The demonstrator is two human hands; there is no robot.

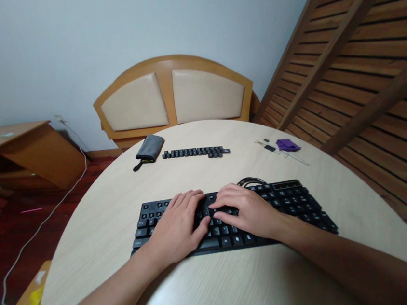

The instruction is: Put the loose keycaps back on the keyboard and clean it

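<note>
A black keyboard (206, 244) lies on the round table in front of me, its upper-left rows showing bare sockets where keycaps are off. My left hand (182, 222) rests flat over its left-middle part, fingers stretched out and thumb lying toward the centre. From the right, my right hand (246, 208) reaches to the middle keys, with thumb and index finger closed around a small keycap there; the fingers partly hide it. Farther back, loose black keycaps (196, 152) stand in a neat row, with a few in a short second row at its right end.
A grey pouch (151, 147) lies left of the loose keycaps. At the table's right are a purple cloth (287, 144) and thin white tools (294, 156). The coiled keyboard cable (252, 181) sits behind the keyboard. A slatted wooden panel (345, 50) leans along the right side.
</note>
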